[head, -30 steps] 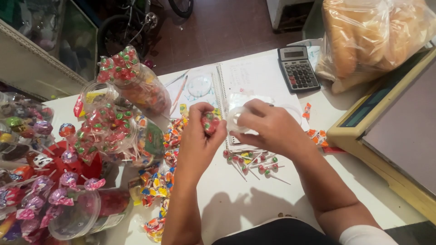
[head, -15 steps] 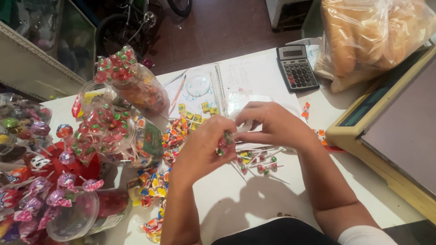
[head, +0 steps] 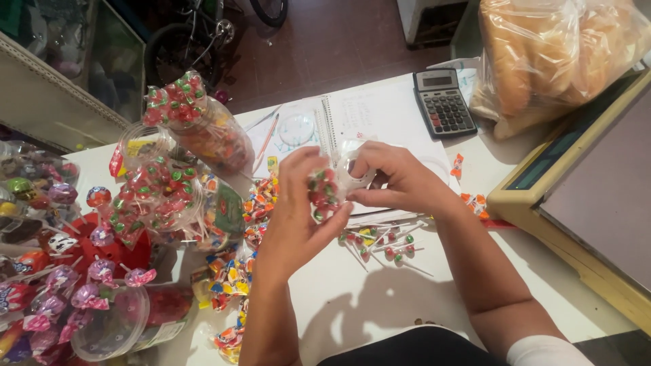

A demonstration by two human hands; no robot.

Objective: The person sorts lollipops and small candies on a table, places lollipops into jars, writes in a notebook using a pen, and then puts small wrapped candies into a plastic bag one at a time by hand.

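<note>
- Red and green wrappers fill the middle of the view: a bunch of small lollipops [head: 324,193] sits gripped in the left hand [head: 298,217], fingers curled shut around the sticks, heads pointing up.
- The right hand [head: 397,181] pinches a small clear plastic bag [head: 352,173] just beside that bunch, thumb and fingers closed on the film, the bag touching the lollipop heads.
- Both hands hover above the white table [head: 380,298], right over an open spiral notebook [head: 352,115].
- Below the hands, loose lollipops [head: 380,244] lie scattered on the table, sticks pointing every which way.
- To the left, a strip of small bright wrapped candies [head: 234,271] trails down the table.
- Further left, clear jars of lollipops [head: 163,196] lean on their sides, mouths stuffed with red and green heads.
- A grey calculator [head: 443,103] rests at the notebook's far right corner.
- Beyond it, a big clear bag of bread rolls [head: 556,54] slumps against a flat weighing scale [head: 597,196].
</note>
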